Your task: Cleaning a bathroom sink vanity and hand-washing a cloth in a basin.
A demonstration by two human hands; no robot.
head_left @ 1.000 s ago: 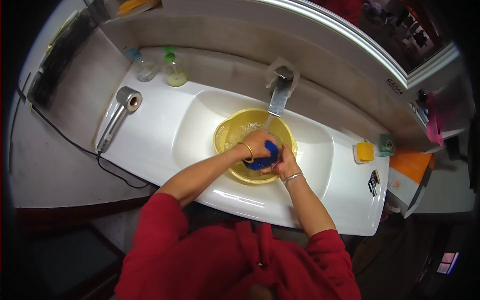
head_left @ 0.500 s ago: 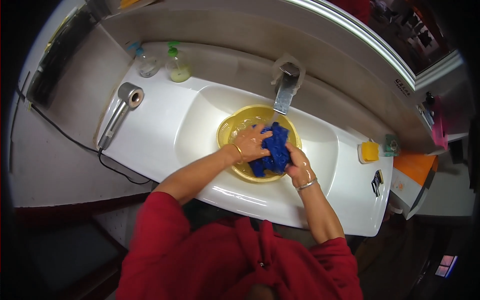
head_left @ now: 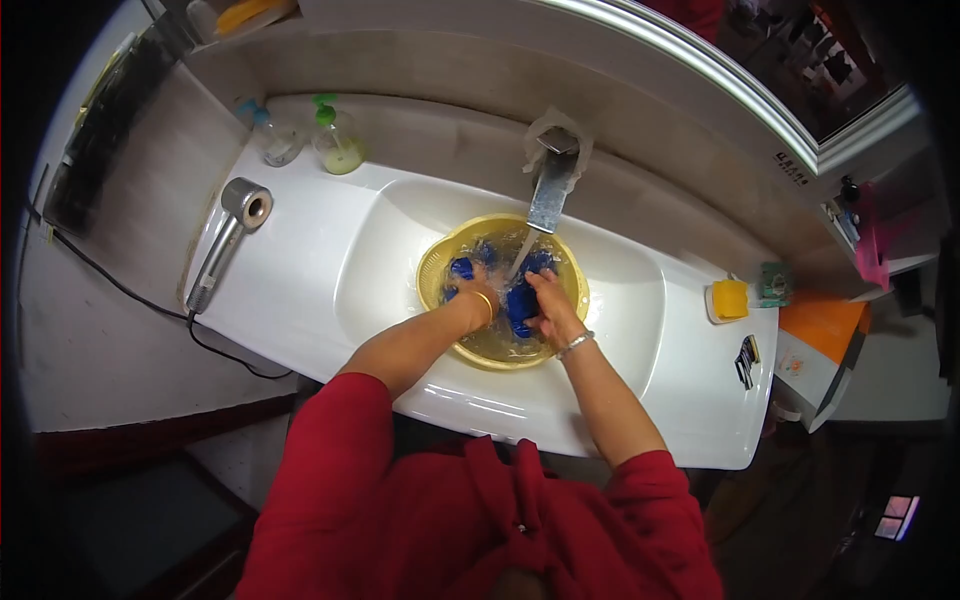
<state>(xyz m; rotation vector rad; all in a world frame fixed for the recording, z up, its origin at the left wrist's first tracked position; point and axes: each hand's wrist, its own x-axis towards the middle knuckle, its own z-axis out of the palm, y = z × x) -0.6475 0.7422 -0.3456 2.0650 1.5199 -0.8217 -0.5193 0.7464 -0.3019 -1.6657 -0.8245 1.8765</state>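
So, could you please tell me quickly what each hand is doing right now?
Left hand: closed on the blue cloth in the yellow basin.
Right hand: closed on the same blue cloth under running water.

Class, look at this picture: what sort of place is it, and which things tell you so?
Probably a bathroom: a white moulded washbasin with a metal tap, a mirror above it, and a grey hairdryer on the counter.
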